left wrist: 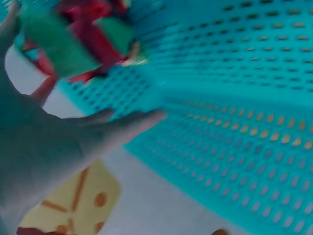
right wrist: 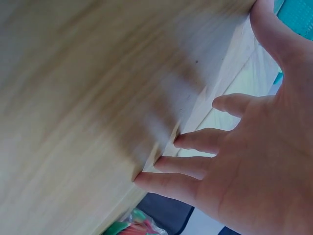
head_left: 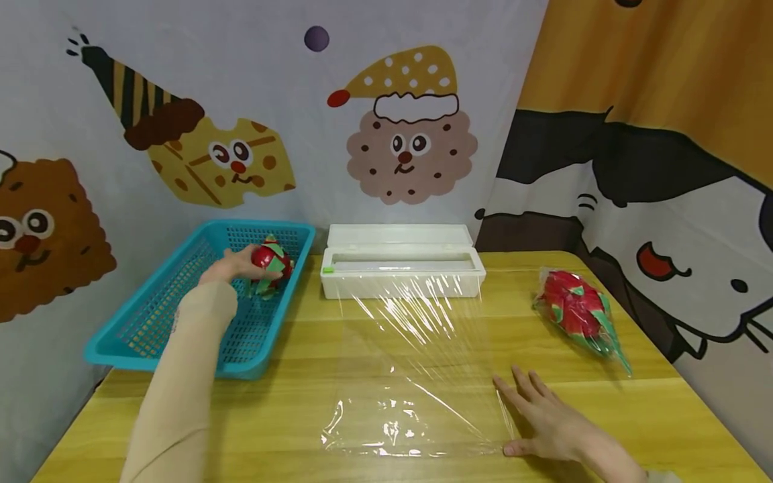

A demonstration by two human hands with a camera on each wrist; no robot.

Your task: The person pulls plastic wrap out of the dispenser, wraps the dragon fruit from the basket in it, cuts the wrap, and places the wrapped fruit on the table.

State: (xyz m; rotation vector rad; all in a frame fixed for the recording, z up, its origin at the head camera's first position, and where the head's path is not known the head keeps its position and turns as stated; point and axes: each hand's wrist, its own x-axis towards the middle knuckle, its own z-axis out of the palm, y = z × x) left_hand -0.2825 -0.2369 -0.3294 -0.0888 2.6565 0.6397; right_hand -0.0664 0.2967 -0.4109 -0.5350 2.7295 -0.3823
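At the left, my left hand [head_left: 232, 266] is inside the blue basket [head_left: 266, 359], against a red dragon fruit [head_left: 272, 258] with green scales. In the left wrist view two fingers stretch out straight past the blurred fruit [left wrist: 93, 41]; the far side of its contact is hidden. Clear plastic wrap [head_left: 417, 376] runs from a white dispenser box [head_left: 401, 278] toward me over the wooden table. My right hand [head_left: 552, 419] rests on the table with fingers spread, its thumb at the film's near right corner. In the right wrist view the fingertips touch the tabletop [right wrist: 88, 98].
Toward the right edge lies another dragon fruit [head_left: 576, 305], wrapped in clear film. The dispenser's lid [head_left: 398, 235] stands raised at the back. Behind the table hangs a cartoon-printed cloth [head_left: 513, 54]. The basket's raised rim surrounds my left hand.
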